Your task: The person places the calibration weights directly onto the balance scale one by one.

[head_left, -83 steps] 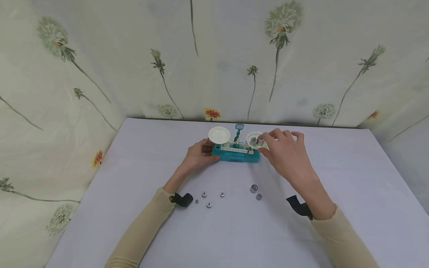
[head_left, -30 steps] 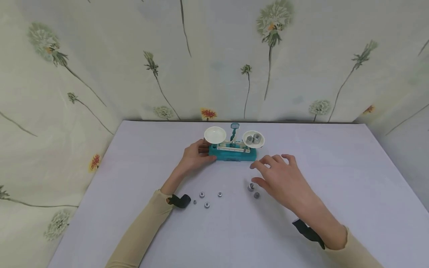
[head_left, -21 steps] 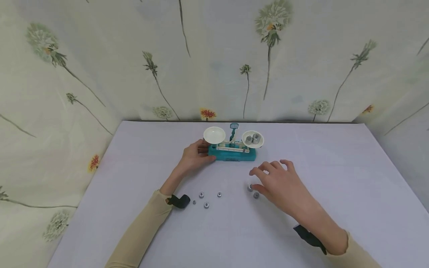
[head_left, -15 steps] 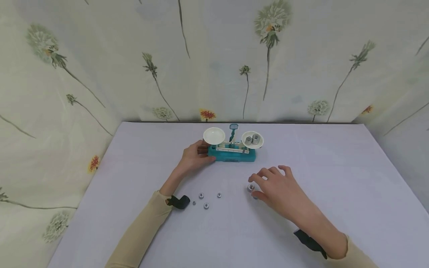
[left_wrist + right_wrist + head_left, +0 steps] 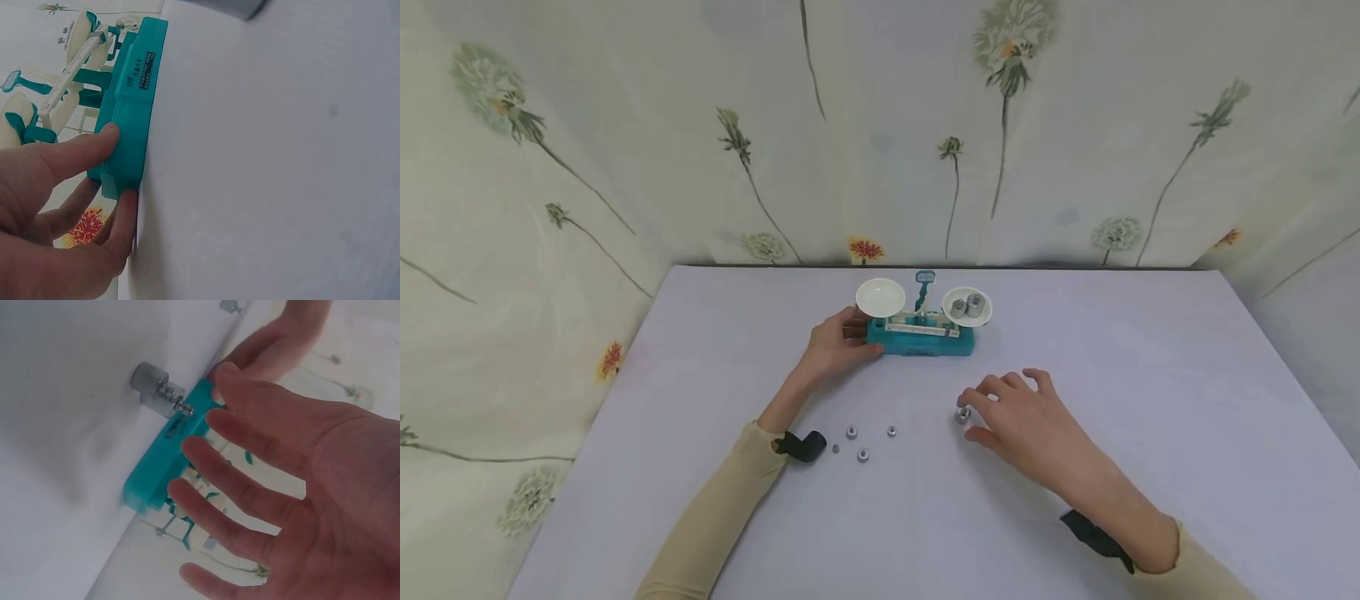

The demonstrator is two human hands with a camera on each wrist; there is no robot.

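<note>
A teal balance scale (image 5: 921, 342) stands near the back of the table. Its left pan (image 5: 880, 297) is bare, while the right pan (image 5: 955, 319) carries two metal weights (image 5: 974, 305). My left hand (image 5: 835, 346) grips the left end of the base, thumb on the front face and fingers behind. Closer to me, my right hand (image 5: 1030, 429) hovers with spread, bent fingers at a knobbed weight (image 5: 962, 416) on the table. The right wrist view shows two weights (image 5: 150, 377) just past the fingertips and nothing held; in the head view the hand hides one.
Several smaller weights (image 5: 852, 432) lie spread on the white tabletop (image 5: 820, 533), left of the right hand and in front of the scale. A flower-patterned cloth (image 5: 887, 183) hangs behind the table's back edge.
My right hand has let go of a weight in the right pan and come down toward me to the two weights on the table. The left hand stays on the scale.
</note>
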